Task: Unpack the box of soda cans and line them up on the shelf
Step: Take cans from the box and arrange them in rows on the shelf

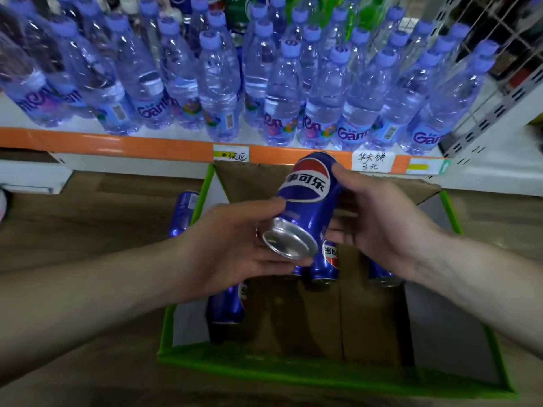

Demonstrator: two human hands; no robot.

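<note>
A blue soda can with a red, white and blue logo hangs tilted above the open cardboard box, its silver base toward me. My left hand grips its lower end. My right hand holds its right side, thumb on the upper part. Several more blue cans lie in the box under my hands, partly hidden. One further can stands on the floor just left of the box. The shelf with an orange front edge runs across above the box.
Rows of clear water bottles with blue caps fill the shelf, reaching its front edge. Price labels stick on the orange strip. A metal upright and wire grid stand at the right. Wooden floor surrounds the box.
</note>
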